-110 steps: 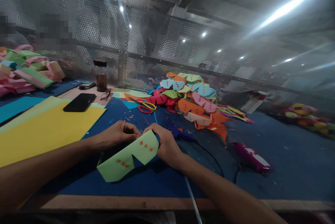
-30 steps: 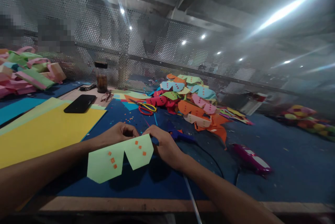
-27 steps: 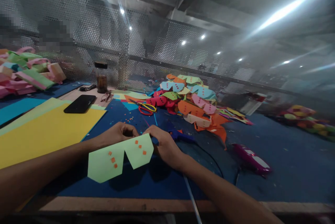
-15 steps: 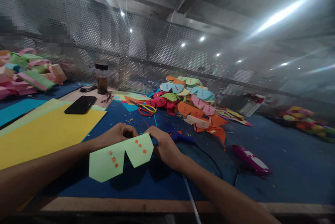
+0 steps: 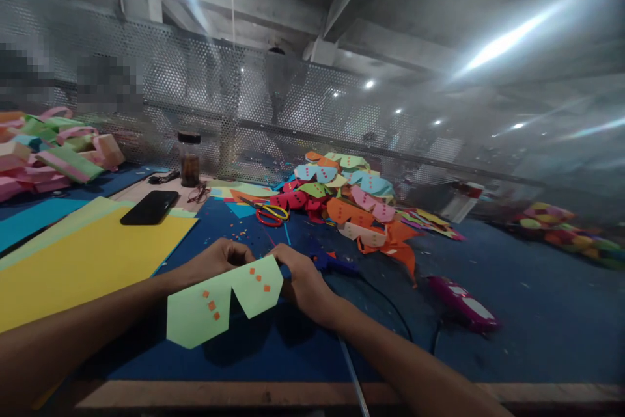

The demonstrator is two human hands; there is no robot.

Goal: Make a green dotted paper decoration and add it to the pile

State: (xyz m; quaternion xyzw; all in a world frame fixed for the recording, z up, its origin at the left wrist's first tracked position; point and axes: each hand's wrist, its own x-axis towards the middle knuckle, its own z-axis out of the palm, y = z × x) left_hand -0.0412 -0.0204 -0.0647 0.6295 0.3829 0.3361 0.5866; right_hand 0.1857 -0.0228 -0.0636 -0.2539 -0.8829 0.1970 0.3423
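Pale green paper cut like a mask (image 5: 198, 319), with a V notch and small orange squares on both halves, is held above the blue table. My left hand (image 5: 227, 257) is closed at its top edge, fingers curled and partly hidden behind the paper. At the upper right corner, my right hand (image 5: 305, 280) pinches the sheet, its fingertips mostly out of sight. Just beyond the right hand lies a blue glue gun (image 5: 336, 263) with a black cord. Scissors (image 5: 272, 213) with red and yellow handles rest farther back.
A pile of colored paper cutouts (image 5: 359, 209) stands behind the hands. Yellow sheets (image 5: 97, 261) and a black phone (image 5: 150, 207) lie at left, near a lidded jar (image 5: 189, 160). A purple device (image 5: 461, 303) sits at right. Folded paper pieces (image 5: 53, 150) are heaped far left.
The view has tilted slightly up, so the table and its things sit a little lower. Both hands keep hold of the green paper, with hardly any movement.
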